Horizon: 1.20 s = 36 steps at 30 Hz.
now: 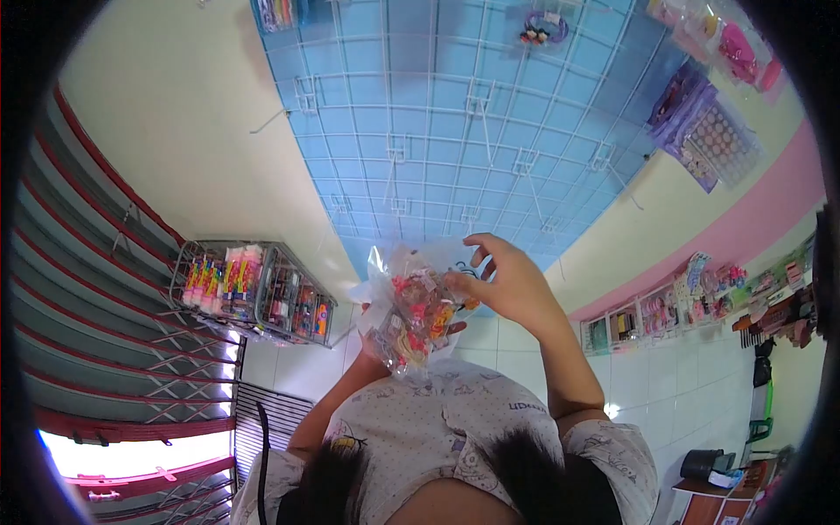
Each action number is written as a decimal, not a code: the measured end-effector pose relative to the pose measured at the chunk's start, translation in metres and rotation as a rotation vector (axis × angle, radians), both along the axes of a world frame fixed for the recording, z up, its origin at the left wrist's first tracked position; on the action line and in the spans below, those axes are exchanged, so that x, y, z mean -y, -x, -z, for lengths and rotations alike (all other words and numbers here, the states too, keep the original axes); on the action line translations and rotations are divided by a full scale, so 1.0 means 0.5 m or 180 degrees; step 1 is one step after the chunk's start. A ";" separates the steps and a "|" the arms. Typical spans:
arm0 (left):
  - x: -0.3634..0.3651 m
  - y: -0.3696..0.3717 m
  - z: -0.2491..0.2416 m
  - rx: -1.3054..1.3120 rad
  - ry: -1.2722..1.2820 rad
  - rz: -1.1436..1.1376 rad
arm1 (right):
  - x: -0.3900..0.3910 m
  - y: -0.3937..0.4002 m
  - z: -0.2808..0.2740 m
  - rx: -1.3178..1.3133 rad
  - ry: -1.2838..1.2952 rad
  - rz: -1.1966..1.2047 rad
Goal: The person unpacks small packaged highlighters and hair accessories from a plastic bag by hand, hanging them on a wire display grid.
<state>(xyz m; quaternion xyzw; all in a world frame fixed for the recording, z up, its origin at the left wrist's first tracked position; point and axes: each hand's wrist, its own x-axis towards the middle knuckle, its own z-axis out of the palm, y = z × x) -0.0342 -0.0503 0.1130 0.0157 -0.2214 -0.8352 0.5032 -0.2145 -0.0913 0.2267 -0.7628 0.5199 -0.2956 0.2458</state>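
Note:
A clear plastic bag full of small packets, with red, yellow and dark pieces that look like hair accessories, is held in front of my chest. My left hand supports it from below and behind, mostly hidden by the plastic; some of its fingertips show past the bag's lower right side. At the upper right edge of the bag is my right hand, thumb and fingers curved and apart, with the thumb overlapping the packets. Dark loops show at the bag's edge between that thumb and the fingers.
A blue-backed wire grid with hooks rises ahead, carrying a purple bracelet packet. Purple packets hang at the right. A wire rack of colourful goods stands left, near a folding metal gate. Stocked shelves line the right wall.

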 end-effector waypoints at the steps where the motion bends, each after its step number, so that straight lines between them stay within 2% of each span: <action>1: 0.000 0.002 0.000 0.0027 -0.0002 0.0010 | 0.000 0.004 0.024 0.0054 -0.0026 -0.0046; 2: 0.000 0.005 -0.002 0.0037 0.0000 0.0036 | -0.001 0.008 0.037 0.0108 -0.0042 -0.0089; 5: -0.003 0.013 -0.001 0.0041 -0.0024 0.0108 | -0.011 0.010 0.006 0.0512 -0.0833 0.0005; 8: -0.003 0.018 -0.002 0.0048 -0.0029 0.0162 | 0.005 0.027 0.042 0.0670 -0.0509 0.0120; 11: 0.000 0.019 -0.001 0.0014 -0.0030 0.0190 | 0.006 0.034 0.041 0.0872 -0.0650 0.0211; 14: 0.002 0.017 -0.003 0.0000 -0.0038 0.0181 | 0.004 0.029 0.042 0.1086 -0.0142 0.0372; 17: 0.006 0.013 -0.008 -0.0019 -0.0015 0.0182 | -0.011 0.028 0.032 0.0767 -0.0262 0.0464; 20: 0.008 0.010 -0.007 -0.0041 -0.0045 0.0170 | 0.006 0.044 0.078 0.0949 -0.0616 0.0171; 23: 0.009 0.009 0.000 -0.0013 -0.0074 0.0193 | 0.024 0.056 0.101 0.1152 -0.0380 0.0392; 26: 0.006 0.008 0.007 -0.0029 -0.0142 0.0197 | 0.032 0.050 0.085 0.2220 -0.0025 0.0527; 29: 0.007 0.007 0.012 -0.0062 -0.0178 0.0194 | 0.037 0.056 -0.007 0.3341 0.0563 0.0359; 36: 0.010 0.012 0.015 -0.0149 -0.0256 0.0211 | 0.096 0.061 -0.283 0.2763 0.1991 0.0662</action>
